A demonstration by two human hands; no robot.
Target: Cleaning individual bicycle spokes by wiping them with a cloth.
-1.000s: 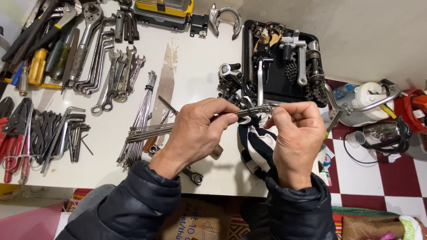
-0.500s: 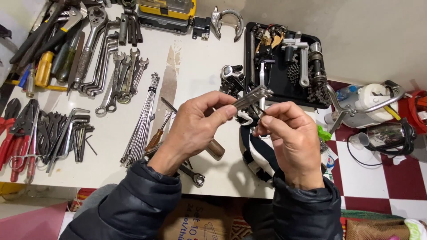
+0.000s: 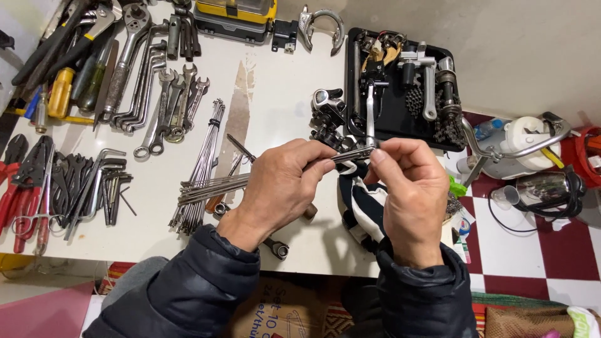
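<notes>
- Your left hand [image 3: 282,188] and right hand [image 3: 410,194] meet above the white bench [image 3: 275,87], just in front of the black parts tray [image 3: 350,75].
- Both sets of fingers pinch one bundle of thin metal spokes [image 3: 352,154], one hand at each side.
- A black-and-white glove [image 3: 366,209] lies beneath your right hand.
- More spokes [image 3: 203,169] and spanners [image 3: 172,106] lie to the left.

Thin bare-metal spokes [image 3: 206,181] are gleaming dully on the smooth, matt white tabletop [image 3: 275,94]. Chromed steel wrenches [image 3: 172,103] are shining near its far edge, beside a glossy black plastic tray [image 3: 350,81] at the far right corner.
</notes>
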